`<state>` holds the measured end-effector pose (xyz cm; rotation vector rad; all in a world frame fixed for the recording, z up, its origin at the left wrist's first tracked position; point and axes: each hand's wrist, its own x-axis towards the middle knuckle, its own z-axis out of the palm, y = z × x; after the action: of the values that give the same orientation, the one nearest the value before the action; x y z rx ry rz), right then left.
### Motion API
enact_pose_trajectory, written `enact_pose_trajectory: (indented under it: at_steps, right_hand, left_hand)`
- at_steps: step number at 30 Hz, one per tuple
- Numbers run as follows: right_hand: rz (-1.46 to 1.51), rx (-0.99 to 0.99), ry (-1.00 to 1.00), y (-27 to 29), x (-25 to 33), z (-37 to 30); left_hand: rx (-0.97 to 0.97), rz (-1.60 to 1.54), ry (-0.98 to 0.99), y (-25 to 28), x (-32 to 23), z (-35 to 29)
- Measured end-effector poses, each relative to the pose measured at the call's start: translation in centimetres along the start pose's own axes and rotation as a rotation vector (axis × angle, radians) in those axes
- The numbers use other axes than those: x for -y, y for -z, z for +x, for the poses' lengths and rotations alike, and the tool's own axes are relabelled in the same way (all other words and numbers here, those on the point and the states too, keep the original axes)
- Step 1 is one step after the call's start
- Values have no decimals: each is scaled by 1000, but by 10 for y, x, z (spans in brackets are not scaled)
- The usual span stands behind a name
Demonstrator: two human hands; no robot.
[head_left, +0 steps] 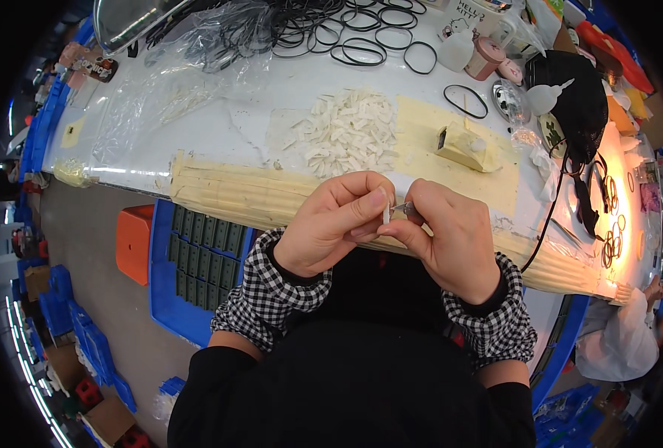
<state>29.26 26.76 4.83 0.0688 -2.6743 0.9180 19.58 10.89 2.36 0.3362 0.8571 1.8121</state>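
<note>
Just over the table's near edge, both hands meet fingertip to fingertip. My left hand (340,216) is closed, pinching a small white strip (387,215) upright between thumb and fingers. Closed too, my right hand (451,231) grips a small pointed metal blade (404,208) whose tip reaches toward the strip; its other end is hidden in the fingers. Beyond my hands lies a loose pile of similar white pieces (352,131). A block wrapped in yellow tape (467,148) sits to the right of the pile, on a yellow taped patch (421,112).
Black rubber rings (358,52) and clear plastic bags (212,56) cover the far side. White squeeze bottles (546,97), a pink jar (485,58) and a black bag (570,97) crowd the right. Below the padded edge (227,192) are a blue crate (163,299) and an orange stool (133,245).
</note>
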Motion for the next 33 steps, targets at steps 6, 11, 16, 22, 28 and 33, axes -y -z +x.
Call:
enact_pose_trajectory:
  at_steps: [6, 11, 16, 22, 28, 33]
  right_hand:
    - [229, -165, -32, -9, 2, 1]
    - [550, -119, -240, -8, 4, -1]
    - [945, 48, -352, -12, -2, -5]
    - [399, -20, -95, -2, 6, 0]
    - [-68, -94, 49, -9, -2, -1]
    - [-118, -68, 45, -8, 0, 1]
  left_hand:
    - [-133, 82, -72, -1, 2, 1]
    - [-266, 101, -136, -10, 2, 2]
    - [-57, 2, -137, 1, 8, 1]
    - [-49, -54, -70, 3, 8, 1]
    - [-67, -120, 6, 1, 7, -1]
    - [-97, -122, 43, 0, 5, -3]
